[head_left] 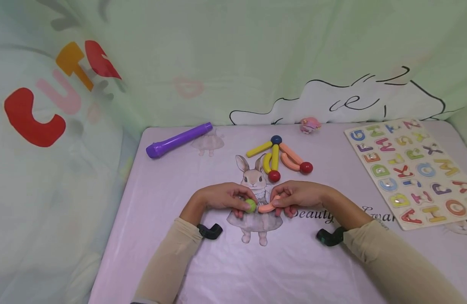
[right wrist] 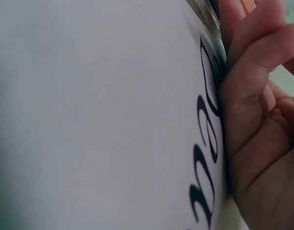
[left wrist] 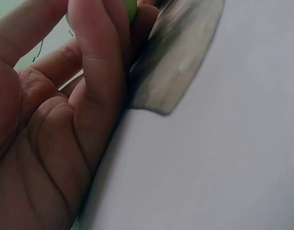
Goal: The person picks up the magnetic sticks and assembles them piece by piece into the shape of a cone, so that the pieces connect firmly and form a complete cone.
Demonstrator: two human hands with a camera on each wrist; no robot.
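My left hand pinches a light green ball between thumb and fingers, low over the printed rabbit. Facing it, my right hand holds a curved salmon-pink stick by one end, its free end pointing toward the ball with a small gap between. In the left wrist view, a sliver of the green ball shows behind the fingers. The right wrist view has my curled fingers against the tabletop, with only a bit of the stick in sight. Beyond both hands lies a joined figure of yellow sticks, salmon sticks and balls.
The figure has a dark blue ball on top and red balls below. A purple toy microphone lies at the back left. At the back edge is a small pink toy. A wooden alphabet board lies on the right.
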